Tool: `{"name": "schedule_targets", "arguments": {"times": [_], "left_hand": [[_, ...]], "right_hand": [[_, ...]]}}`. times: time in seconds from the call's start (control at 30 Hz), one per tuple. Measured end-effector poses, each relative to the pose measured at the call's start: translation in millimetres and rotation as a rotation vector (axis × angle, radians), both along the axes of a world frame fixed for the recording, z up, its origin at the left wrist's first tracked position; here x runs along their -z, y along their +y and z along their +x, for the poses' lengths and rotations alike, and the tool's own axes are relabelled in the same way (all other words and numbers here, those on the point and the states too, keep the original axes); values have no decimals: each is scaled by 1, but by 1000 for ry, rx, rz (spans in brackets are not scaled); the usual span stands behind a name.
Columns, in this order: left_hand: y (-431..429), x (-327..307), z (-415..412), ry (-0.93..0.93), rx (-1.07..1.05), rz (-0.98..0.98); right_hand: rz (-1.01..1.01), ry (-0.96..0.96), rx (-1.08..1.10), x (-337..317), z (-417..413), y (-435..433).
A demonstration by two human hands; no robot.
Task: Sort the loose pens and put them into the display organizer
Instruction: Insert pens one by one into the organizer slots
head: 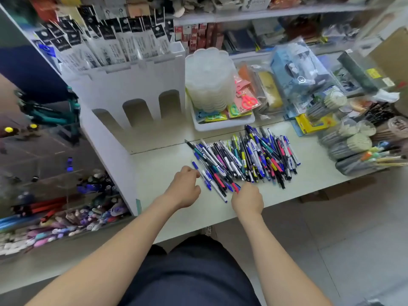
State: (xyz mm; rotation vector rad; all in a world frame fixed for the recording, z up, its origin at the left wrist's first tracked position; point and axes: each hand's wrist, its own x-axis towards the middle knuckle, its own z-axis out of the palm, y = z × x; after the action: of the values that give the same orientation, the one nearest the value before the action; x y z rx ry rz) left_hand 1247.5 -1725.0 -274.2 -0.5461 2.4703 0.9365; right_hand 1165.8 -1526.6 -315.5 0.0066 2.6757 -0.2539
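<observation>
A pale grey-green laminate counter (pixel 309 173) runs across the middle of the frame, its near edge cutting diagonally from lower left to right, with grey tiled floor (pixel 353 239) showing at the lower right. White shelving (pixel 265 15) crammed with packaged stationery fills the top of the frame.

On the counter at centre right lies a loose heap of mixed ballpoint pens (pixel 247 157), mostly blue, white, black, teal and pink barrels, lying roughly parallel and overlapping. Left of centre stands a white tiered display organizer (pixel 132 85) with arched cut-outs in its front; its upper slots hold clear sleeves with black header cards. The lettering on those cards is too blurred to read. At the far left of the frame, clear acrylic tiers (pixel 55 173) hold more pens and markers, red, blue and pastel.

Behind the heap, a white plastic tray (pixel 220 125) carries a stack of translucent scalloped containers (pixel 208 80) and carded pink scissors (pixel 248 100). A yellow box (pixel 313 123) sits to the right among bagged goods; its print is unreadable.

The left hand (pixel 184 188) reaches toward the heap's near left edge, fingers loosely curled, their tips by a blue-capped pen (pixel 195 165); whether they grip it cannot be told. The right hand (pixel 248 199) rests at the heap's near edge, fingers bent down onto the pens, any grasp hidden.
</observation>
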Motion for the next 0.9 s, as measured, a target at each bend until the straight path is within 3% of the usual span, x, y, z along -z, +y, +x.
{"name": "schedule_targets", "arguments": {"times": [0.17,0.43,0.67,0.8,0.9], "left_hand": [[18,31,-52,12,-100,-64],[17,61,-78,-57,-38,-162],[7,83,-53,134,-66,-83],[3,83,-38,268,-145,-18],[8,72,-26,200,-336,-20]], "right_hand": [[23,-30,-130,26,-16,12],[-211,19,-252,38,-11,10],[-317,-41,-316,39,3,-3],[-382,-54,-356,38,9,-11],[-398,-40,-344,34,13,-14]]}}
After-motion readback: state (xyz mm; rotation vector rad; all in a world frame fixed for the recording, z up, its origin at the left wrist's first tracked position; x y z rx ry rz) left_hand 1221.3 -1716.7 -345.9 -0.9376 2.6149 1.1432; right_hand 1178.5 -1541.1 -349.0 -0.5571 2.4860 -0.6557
